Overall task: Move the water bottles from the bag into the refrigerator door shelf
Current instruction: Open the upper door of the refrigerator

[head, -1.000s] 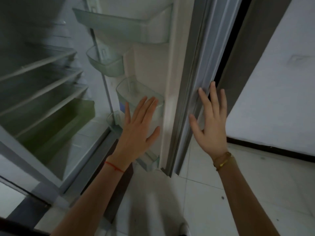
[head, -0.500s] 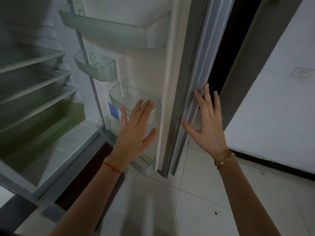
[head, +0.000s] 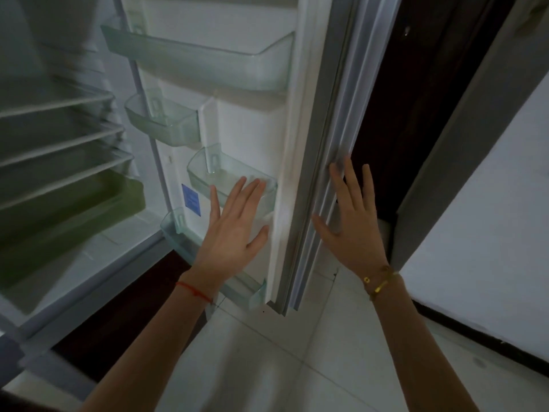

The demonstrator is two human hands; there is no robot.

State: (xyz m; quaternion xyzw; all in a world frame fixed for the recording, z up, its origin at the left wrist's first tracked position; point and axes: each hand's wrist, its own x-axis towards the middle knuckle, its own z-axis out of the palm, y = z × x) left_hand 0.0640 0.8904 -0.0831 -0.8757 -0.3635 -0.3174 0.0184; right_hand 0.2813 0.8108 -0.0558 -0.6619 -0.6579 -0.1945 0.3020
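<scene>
The refrigerator door (head: 300, 144) stands open, its inner side facing me. It carries several clear plastic door shelves: a wide top one (head: 202, 58), a small one (head: 162, 123), a middle one (head: 208, 179) and a bottom one (head: 178, 239). All look bare. My left hand (head: 234, 230) is spread flat in front of the middle and bottom shelves, holding nothing. My right hand (head: 353, 221) is spread flat against the door's outer edge, also holding nothing. No water bottles or bag are in view.
The fridge interior (head: 59, 162) at left has wire-edged shelves and a green drawer (head: 74, 215). A dark doorway (head: 416, 114) and a grey wall (head: 490, 233) lie to the right. Pale floor tiles (head: 297, 361) are below.
The view has shifted so the door and its shelves sit more to the right and lower. Both hands stay spread and hold nothing, keeping their places against the door.
</scene>
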